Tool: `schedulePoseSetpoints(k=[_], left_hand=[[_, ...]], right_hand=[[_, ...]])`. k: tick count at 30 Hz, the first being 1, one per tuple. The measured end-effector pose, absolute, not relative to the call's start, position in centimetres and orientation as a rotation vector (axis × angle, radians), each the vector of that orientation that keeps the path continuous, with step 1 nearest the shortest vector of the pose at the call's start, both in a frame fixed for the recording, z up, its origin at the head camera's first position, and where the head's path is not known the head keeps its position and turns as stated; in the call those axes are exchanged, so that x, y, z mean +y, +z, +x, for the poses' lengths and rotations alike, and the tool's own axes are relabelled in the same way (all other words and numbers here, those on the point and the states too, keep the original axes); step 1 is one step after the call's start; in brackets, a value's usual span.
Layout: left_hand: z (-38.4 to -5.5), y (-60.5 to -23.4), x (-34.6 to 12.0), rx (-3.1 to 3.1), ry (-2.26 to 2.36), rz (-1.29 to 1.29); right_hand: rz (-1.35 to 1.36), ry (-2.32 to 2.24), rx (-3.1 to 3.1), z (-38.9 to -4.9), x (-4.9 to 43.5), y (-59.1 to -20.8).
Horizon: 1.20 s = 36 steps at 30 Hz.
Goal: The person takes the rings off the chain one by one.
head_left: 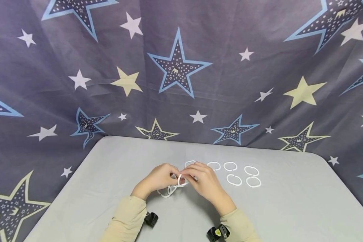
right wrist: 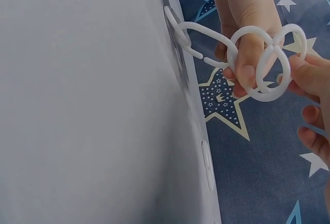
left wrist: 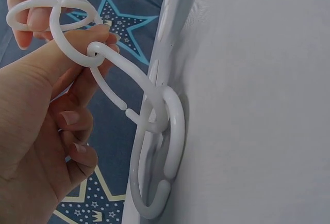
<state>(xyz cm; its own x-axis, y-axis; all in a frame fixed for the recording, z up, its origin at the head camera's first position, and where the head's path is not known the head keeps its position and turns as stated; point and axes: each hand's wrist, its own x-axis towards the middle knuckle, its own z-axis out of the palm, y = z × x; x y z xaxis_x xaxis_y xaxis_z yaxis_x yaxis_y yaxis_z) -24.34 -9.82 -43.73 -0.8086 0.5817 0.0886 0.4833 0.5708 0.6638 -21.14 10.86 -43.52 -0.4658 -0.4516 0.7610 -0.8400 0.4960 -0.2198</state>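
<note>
My left hand (head_left: 160, 177) pinches a white plastic chain link (left wrist: 55, 28) between thumb and fingers. From it hangs a second link (left wrist: 129, 68), with another link (left wrist: 177, 131) hooked on below, its lower end near the table in the left wrist view. My right hand (head_left: 204, 178) holds a further white link (left wrist: 26, 3) by its fingertips. In both wrist views this link crosses the one in my left hand; whether they are hooked together, I cannot tell. Both hands meet just above the table.
Loose white links lie on the grey table (head_left: 290, 201), to the right of and beyond my hands, among them an upper link (head_left: 230, 162) and a lower right one (head_left: 253, 187). A star-patterned curtain (head_left: 217, 84) stands behind the table.
</note>
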Motion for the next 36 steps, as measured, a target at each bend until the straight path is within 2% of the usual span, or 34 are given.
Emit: schedulePoseSetpoints(k=[12,28,36], left_hand=[[-24.3,-44.0,-9.6,2.708,1.009,0.978],[-24.1,-44.0,-9.7,2.694,1.072,0.884],[-24.1,-43.8,-9.9,2.663,1.108,0.839]], right_hand=[[0.970,0.820,-2.152,-21.2,11.0,-43.7],[0.791,1.051,-2.246,-21.5,12.0,-43.2],[0.579,1.266,-2.379,-21.4,13.1,-41.9]])
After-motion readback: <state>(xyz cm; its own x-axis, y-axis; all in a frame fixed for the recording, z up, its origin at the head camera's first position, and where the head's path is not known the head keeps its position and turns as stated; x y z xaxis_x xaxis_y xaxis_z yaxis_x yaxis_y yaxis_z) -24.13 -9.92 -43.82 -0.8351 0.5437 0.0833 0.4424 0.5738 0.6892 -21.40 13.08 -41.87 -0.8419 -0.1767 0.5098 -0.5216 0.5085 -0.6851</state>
